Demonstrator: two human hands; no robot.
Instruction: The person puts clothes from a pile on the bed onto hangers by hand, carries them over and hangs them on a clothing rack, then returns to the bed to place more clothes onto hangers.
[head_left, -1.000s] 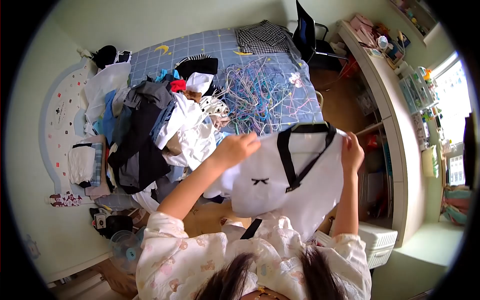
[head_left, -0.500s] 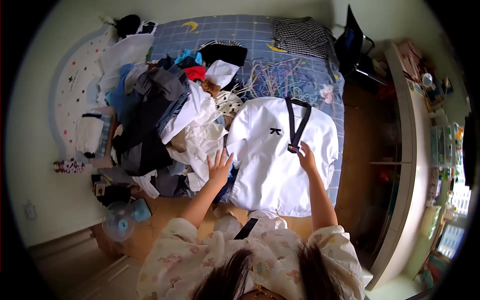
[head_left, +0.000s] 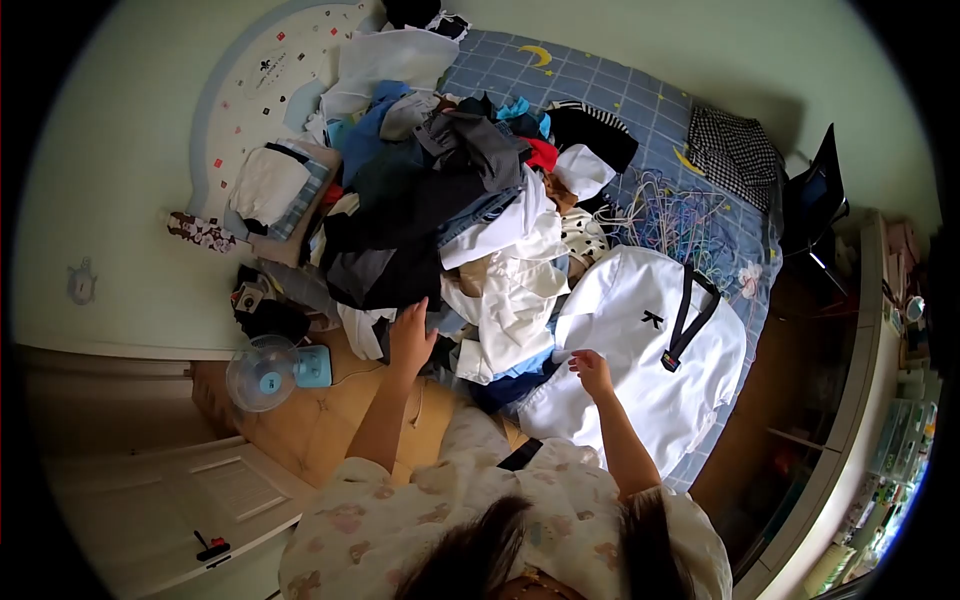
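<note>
A white top (head_left: 640,340) with a black V-collar and a small black emblem lies spread on the bed's near right part. My right hand (head_left: 592,372) is over its left edge, fingers slightly curled and apart, with nothing visible in them. To the left, my left hand (head_left: 411,338) is at the near edge of a big mixed clothes pile (head_left: 410,200), fingers apart and holding nothing. Beside the white top, crumpled white garments (head_left: 515,305) form the pile's right side. Tangled hangers (head_left: 675,215) lie beyond the white top.
A checked black-and-white cloth (head_left: 735,155) lies at the bed's far right, near a black chair (head_left: 812,200). Folded clothes (head_left: 270,185) sit by the headboard (head_left: 235,120). On the floor at left stands a small fan (head_left: 268,373). Shelving (head_left: 845,400) runs along the right.
The white top, held up by both hands a second ago, now lies flat on the bed, let go. The view has turned left, and my left hand has moved to the dark clothes.
</note>
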